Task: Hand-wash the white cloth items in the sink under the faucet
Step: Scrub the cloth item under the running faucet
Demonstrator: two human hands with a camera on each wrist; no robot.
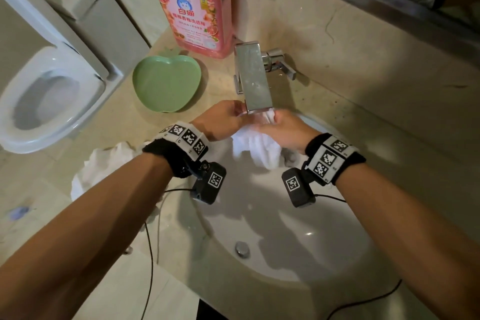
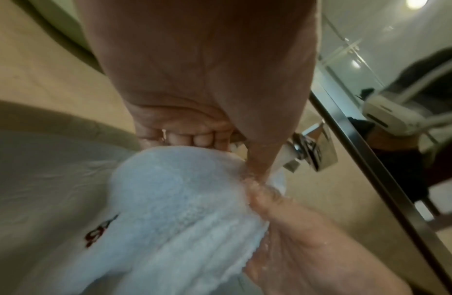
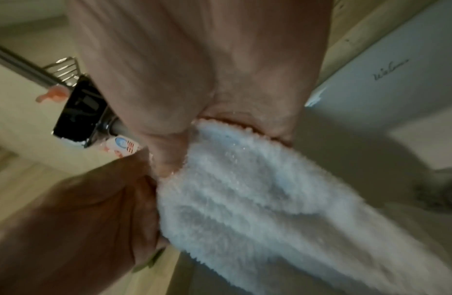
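Note:
A white terry cloth [image 1: 255, 149] hangs bunched over the sink [image 1: 298, 228], right under the mouth of the flat steel faucet [image 1: 253, 78]. Water runs from the spout onto its top. My left hand [image 1: 230, 118] grips the cloth's upper left, and my right hand [image 1: 281, 126] grips the upper right, touching the left one. In the left wrist view the curled fingers [image 2: 194, 139] clamp the cloth [image 2: 182, 199], which carries a small red mark [image 2: 96, 233]. From the right wrist, the thumb [image 3: 169, 157] presses into the wet cloth [image 3: 257, 189].
More white cloth [image 1: 104, 171] lies crumpled on the counter left of the basin. Behind it sit a green apple-shaped dish [image 1: 166, 83] and a pink detergent bottle [image 1: 194, 2]. The faucet handle [image 1: 278, 62] juts out by the wall, a toilet [image 1: 46, 99] stands far left, and the drain [image 1: 242, 248] shows in the basin.

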